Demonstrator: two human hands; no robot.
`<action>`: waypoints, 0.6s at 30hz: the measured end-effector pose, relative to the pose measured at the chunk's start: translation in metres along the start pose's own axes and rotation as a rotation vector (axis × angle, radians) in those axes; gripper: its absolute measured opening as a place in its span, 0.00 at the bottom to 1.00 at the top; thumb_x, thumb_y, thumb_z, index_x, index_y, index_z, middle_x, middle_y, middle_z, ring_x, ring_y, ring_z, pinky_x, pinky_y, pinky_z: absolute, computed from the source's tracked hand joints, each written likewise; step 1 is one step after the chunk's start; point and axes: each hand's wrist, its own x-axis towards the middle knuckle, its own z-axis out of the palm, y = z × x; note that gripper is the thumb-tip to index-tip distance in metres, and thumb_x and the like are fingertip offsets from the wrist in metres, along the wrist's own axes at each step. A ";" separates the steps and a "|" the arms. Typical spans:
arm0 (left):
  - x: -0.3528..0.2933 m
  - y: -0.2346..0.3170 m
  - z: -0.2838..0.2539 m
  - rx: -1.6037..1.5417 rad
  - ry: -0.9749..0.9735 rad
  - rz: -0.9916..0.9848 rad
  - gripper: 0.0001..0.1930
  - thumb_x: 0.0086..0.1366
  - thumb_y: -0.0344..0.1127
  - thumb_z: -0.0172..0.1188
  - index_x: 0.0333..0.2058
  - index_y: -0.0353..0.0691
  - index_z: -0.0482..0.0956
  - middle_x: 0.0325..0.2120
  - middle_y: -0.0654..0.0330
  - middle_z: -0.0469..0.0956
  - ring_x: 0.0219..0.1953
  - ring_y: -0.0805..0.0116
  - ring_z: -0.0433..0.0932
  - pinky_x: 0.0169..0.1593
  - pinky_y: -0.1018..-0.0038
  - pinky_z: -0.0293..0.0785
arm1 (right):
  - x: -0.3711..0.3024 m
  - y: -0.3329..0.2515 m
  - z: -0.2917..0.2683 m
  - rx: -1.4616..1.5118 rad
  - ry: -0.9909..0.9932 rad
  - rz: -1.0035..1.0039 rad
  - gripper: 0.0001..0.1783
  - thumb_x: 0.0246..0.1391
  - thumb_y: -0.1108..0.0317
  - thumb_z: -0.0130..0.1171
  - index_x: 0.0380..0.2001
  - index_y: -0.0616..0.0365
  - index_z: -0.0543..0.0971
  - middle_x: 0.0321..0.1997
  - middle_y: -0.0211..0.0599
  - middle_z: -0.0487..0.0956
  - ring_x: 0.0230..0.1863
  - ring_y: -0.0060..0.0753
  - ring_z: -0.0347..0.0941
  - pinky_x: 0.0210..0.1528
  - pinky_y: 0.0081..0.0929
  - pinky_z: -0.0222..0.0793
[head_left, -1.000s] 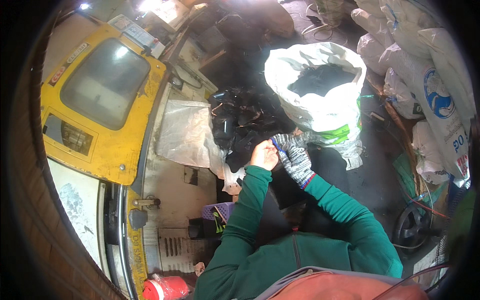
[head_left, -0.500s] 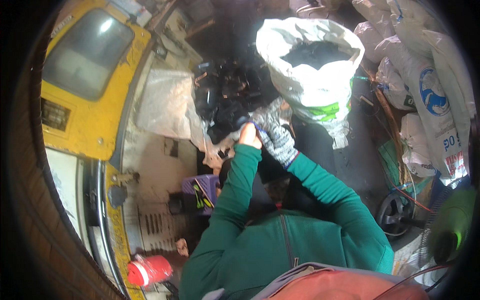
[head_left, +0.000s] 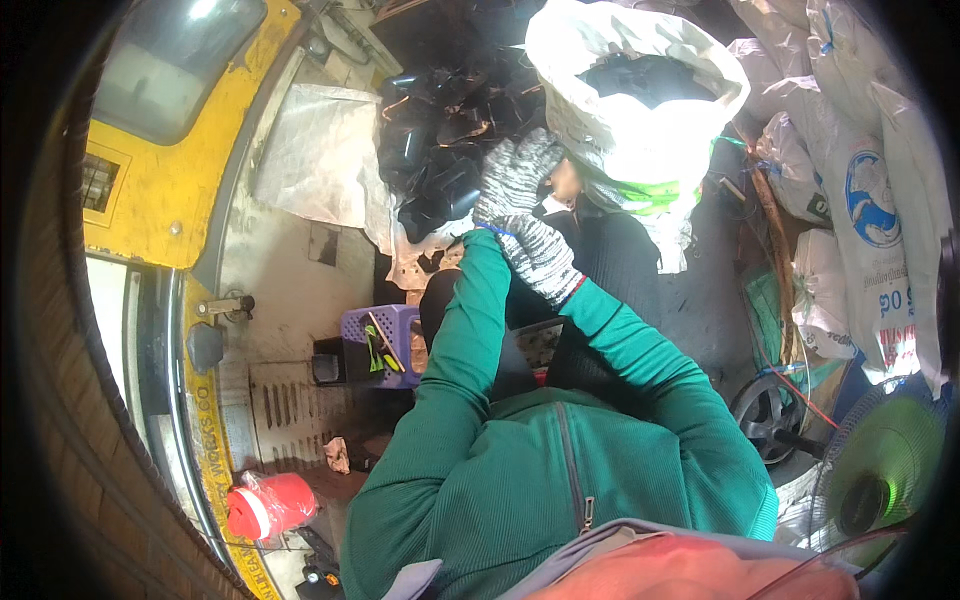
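Observation:
My left hand (head_left: pixel 516 172) wears a grey-and-white knitted glove and is held out in front of me, its gloved fingers stretched toward the white sack (head_left: pixel 625 150). My right hand (head_left: pixel 540 262), in a matching glove, is closed at my left wrist on the blue-edged glove cuff (head_left: pixel 497 229). Its fingertips are partly hidden there. Just beyond my hands lies a heap of shiny black pieces (head_left: pixel 450 130). The sack stands with its mouth wide, dark material showing inside.
A yellow metal panel (head_left: pixel 165 200) runs along the left. Nearby are a purple basket (head_left: pixel 405 330) with tools and a red container (head_left: pixel 275 503). Stuffed white sacks (head_left: pixel 865 220) line the right side, with a green fan (head_left: pixel 880 470) and a black wheel (head_left: pixel 768 418) below them.
The glove has come further over my left hand, covering the wrist skin that showed before. My right hand has shifted down to the cuff. The whole view has tilted slightly.

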 end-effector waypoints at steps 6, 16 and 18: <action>-0.008 -0.014 -0.003 0.167 0.031 -0.016 0.16 0.68 0.39 0.49 0.47 0.38 0.80 0.45 0.52 0.81 0.49 0.58 0.79 0.55 0.64 0.72 | 0.004 -0.009 -0.003 0.045 -0.024 -0.070 0.18 0.63 0.58 0.52 0.49 0.58 0.76 0.47 0.46 0.80 0.50 0.48 0.76 0.52 0.39 0.71; -0.031 -0.035 -0.011 1.424 -0.019 0.074 0.16 0.66 0.41 0.51 0.46 0.41 0.82 0.44 0.52 0.82 0.49 0.58 0.79 0.55 0.63 0.71 | -0.003 0.003 -0.017 -0.165 -0.139 0.045 0.15 0.61 0.58 0.55 0.47 0.53 0.78 0.43 0.45 0.80 0.43 0.51 0.77 0.45 0.44 0.72; -0.021 -0.033 -0.005 1.713 -0.047 0.110 0.16 0.66 0.42 0.51 0.45 0.42 0.82 0.44 0.52 0.82 0.50 0.58 0.79 0.54 0.63 0.71 | 0.003 -0.009 -0.023 -0.056 -0.075 0.126 0.17 0.60 0.63 0.57 0.51 0.54 0.77 0.52 0.45 0.79 0.54 0.48 0.74 0.56 0.37 0.69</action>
